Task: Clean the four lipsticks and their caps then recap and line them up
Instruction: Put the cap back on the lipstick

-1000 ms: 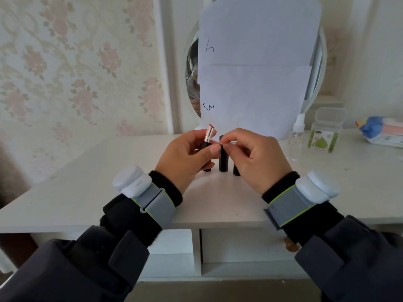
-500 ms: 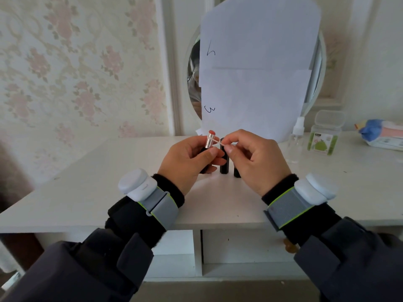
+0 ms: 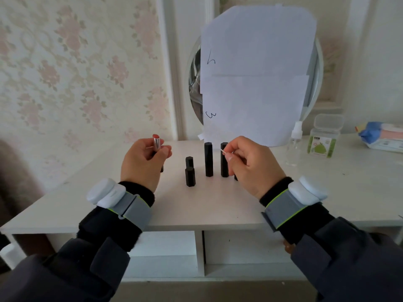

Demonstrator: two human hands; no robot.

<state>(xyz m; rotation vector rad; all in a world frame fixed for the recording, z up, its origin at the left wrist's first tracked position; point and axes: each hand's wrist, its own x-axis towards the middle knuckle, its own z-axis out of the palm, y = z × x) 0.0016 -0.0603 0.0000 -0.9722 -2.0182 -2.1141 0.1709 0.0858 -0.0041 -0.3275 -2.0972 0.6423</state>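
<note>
while partly hidden, perhaps a lipstick (image 3: 236, 177)

Mirror (image 3: 314, 83): round, stood at the back of my white dressing table (image 3: 218, 205), mostly covered by paper sheets (image 3: 257, 73).
Spray bottle (image 3: 294, 147): clear, upright, right of the mirror.
Plastic box (image 3: 325, 136): green label, just beside the bottle.
Wipes pack (image 3: 386, 136): far right.
Wallpaper (image 3: 76, 73): floral.
</note>
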